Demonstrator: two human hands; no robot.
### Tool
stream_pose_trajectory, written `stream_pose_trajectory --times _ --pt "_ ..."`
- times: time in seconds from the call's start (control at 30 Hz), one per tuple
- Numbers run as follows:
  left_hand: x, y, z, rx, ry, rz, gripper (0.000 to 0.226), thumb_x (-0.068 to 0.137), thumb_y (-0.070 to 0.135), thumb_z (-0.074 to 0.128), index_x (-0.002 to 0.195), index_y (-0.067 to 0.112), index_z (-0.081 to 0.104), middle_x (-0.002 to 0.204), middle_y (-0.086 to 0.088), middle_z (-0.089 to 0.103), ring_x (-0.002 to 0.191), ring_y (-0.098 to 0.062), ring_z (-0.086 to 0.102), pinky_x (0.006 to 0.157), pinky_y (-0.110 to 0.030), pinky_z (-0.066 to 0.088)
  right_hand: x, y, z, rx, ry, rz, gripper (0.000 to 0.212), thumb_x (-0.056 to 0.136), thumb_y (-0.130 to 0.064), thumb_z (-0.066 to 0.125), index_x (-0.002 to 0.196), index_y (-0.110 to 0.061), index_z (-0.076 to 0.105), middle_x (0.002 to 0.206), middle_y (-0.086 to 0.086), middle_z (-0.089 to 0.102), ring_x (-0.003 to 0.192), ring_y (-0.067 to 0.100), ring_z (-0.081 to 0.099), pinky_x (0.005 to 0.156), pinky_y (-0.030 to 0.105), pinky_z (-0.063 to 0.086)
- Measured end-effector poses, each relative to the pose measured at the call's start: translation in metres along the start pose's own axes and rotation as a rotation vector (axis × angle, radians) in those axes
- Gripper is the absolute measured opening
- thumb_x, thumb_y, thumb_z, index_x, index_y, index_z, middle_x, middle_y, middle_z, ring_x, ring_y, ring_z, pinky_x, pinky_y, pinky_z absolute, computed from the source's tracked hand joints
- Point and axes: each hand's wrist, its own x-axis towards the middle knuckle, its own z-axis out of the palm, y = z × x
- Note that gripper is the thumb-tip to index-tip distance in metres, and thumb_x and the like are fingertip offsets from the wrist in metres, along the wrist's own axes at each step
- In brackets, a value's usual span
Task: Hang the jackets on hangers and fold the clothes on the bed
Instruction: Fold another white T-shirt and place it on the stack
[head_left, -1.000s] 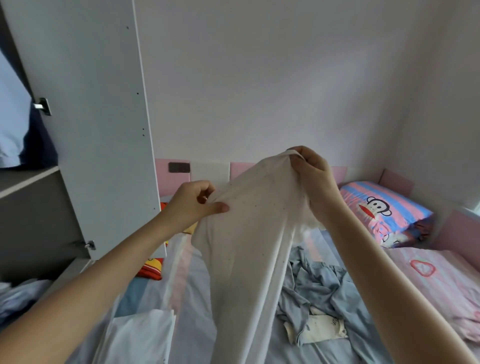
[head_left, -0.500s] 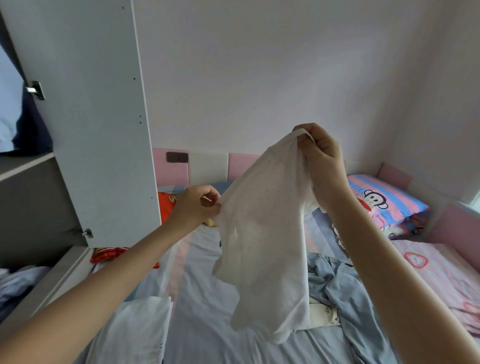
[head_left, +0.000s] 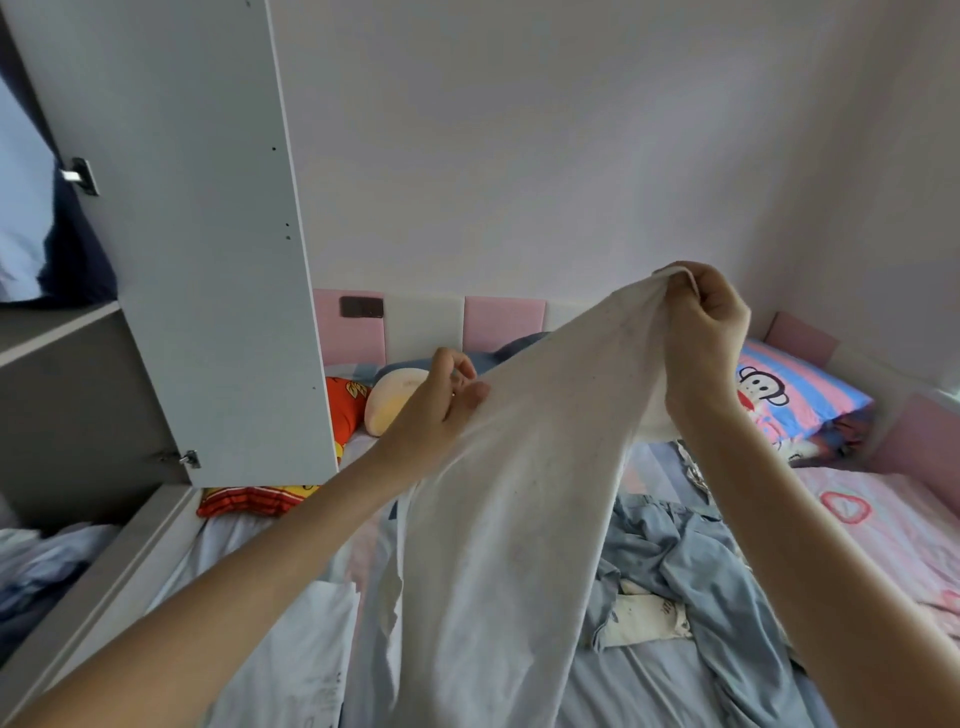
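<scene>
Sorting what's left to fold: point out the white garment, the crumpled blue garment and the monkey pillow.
white garment (head_left: 498, 499): head view, mid hanging cloth.
crumpled blue garment (head_left: 696, 566): head view, bunched centre.
monkey pillow (head_left: 810, 400): head view, striped cover.

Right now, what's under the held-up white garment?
The bed and part of a crumpled blue garment show beside it. The white garment, held by left hand and right hand, covers the rest.

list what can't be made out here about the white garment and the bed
Head view only:
- white garment: its lower end is cut off by the bottom edge, so its type is unclear.
- blue garment on the bed: partly hidden behind the white garment and the right forearm.
- red cushion: partly hidden by the wardrobe door.
</scene>
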Motion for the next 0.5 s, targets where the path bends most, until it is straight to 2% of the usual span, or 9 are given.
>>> stream_pose_trajectory --times 0.07,0.17,0.23,0.3,0.4,0.5 --pt "0.000 0.001 -0.005 0.131 -0.075 0.050 0.029 0.091 0.038 0.054 0.104 0.022 0.034 0.082 0.014 0.044 0.069 -0.005 0.050 0.062 -0.014 0.042 -0.001 0.003 -0.004 0.007 0.066 -0.005 0.028 0.088 -0.001 0.044 0.075 -0.019 0.061 0.069 -0.012 0.057 0.062 -0.005 0.048 0.064 0.015 0.038" --pt "-0.002 -0.005 -0.012 0.238 -0.073 0.061 0.024 0.093 0.020 0.057 0.105 0.027 0.037 0.089 0.020 0.044 0.082 -0.005 0.052 0.074 -0.016 0.044 -0.003 0.003 -0.007 0.010 0.071 -0.024 0.024 0.089 0.000 0.044 0.081 -0.013 0.062 0.071 -0.011 0.058 0.064 -0.006 0.048 0.066 0.014 0.038" --pt "-0.005 -0.008 -0.013 0.237 0.058 0.093 0.021 0.092 0.017 0.060 0.104 0.024 0.045 0.090 0.016 0.050 0.084 -0.007 0.053 0.076 -0.009 0.041 -0.007 -0.001 -0.006 0.004 0.015 -0.057 0.023 0.089 0.001 0.044 0.083 -0.011 0.063 0.074 -0.010 0.059 0.068 -0.005 0.050 0.069 0.014 0.039" --pt "-0.009 -0.010 -0.014 0.250 0.220 0.131 0.014 0.089 0.015 0.062 0.097 0.018 0.051 0.084 0.012 0.052 0.076 -0.008 0.053 0.070 -0.004 0.039 -0.013 -0.008 -0.003 0.025 -0.049 -0.085 0.026 0.087 0.004 0.044 0.081 -0.013 0.063 0.074 -0.011 0.060 0.070 -0.004 0.052 0.070 0.014 0.039" --pt "-0.011 -0.011 -0.020 0.270 0.362 0.136 0.013 0.085 0.012 0.067 0.084 0.017 0.056 0.071 0.015 0.052 0.064 -0.005 0.051 0.061 -0.008 0.038 -0.017 -0.017 0.002 0.068 -0.132 -0.101 0.031 0.085 0.008 0.043 0.079 -0.015 0.063 0.072 -0.015 0.061 0.071 -0.003 0.052 0.070 0.013 0.039" --pt "-0.011 -0.012 -0.028 0.314 0.420 0.147 0.008 0.082 0.015 0.072 0.081 0.013 0.064 0.069 0.008 0.061 0.060 -0.005 0.054 0.058 -0.011 0.042 -0.016 -0.020 0.006 0.082 -0.152 -0.094 0.031 0.086 0.007 0.044 0.078 -0.017 0.063 0.069 -0.018 0.062 0.072 -0.002 0.053 0.070 0.014 0.040"
